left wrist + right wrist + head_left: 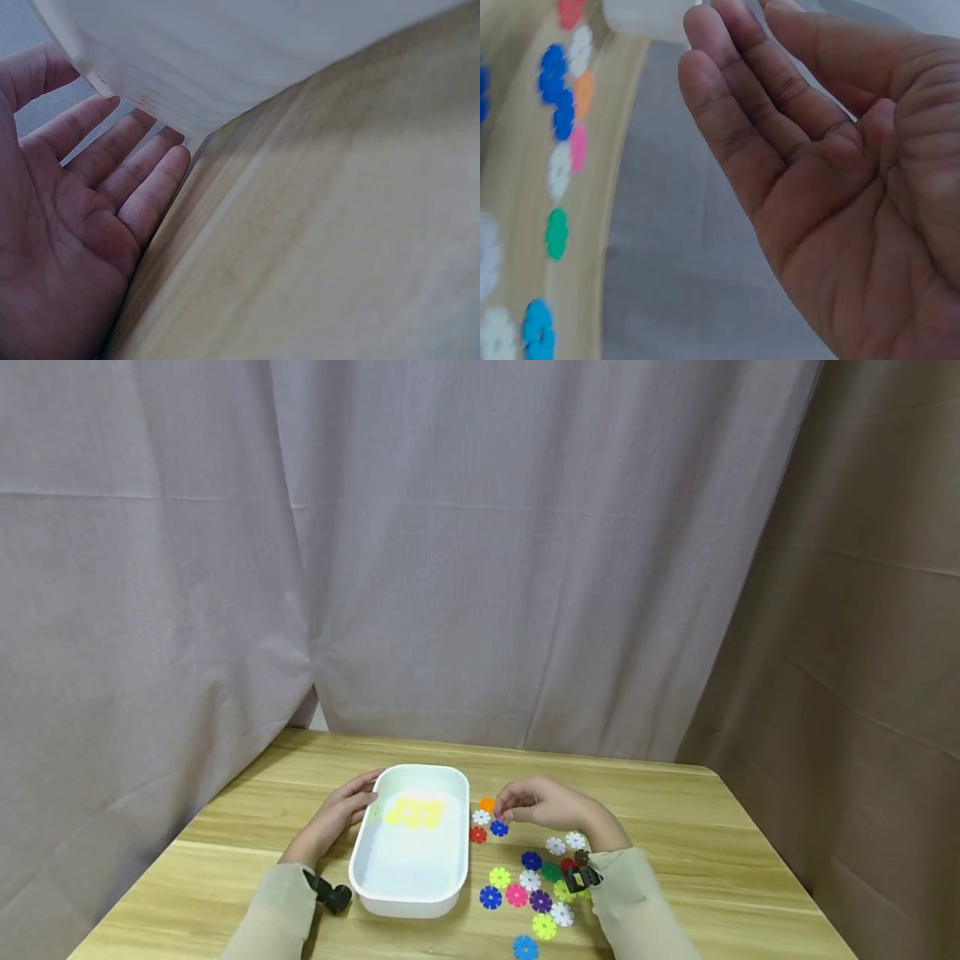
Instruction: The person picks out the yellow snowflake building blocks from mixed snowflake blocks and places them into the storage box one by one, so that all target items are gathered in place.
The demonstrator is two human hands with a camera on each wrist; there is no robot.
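A white rectangular tray (408, 902) stands on the table with several yellow discs (416, 812) inside, towards its far end. My left hand (337, 814) rests along the tray's left side, its fingers extended and fingertips by the outer wall (225, 60). To the right of the tray, my right hand (547, 803) hovers with fingers loosely bent. Beneath its fingertips lie a blue notched disc (498, 828), a white one (481, 817) and an orange one (487, 804). No disc shows between the right fingers, though the thumb and index tips are partly hidden.
Several coloured notched discs, among them a pink one (516, 895), a purple one (541, 901) and a light blue one (526, 947), lie scattered right of the tray, some near the right forearm. Grey curtains (487, 568) hang behind the wooden table (720, 877).
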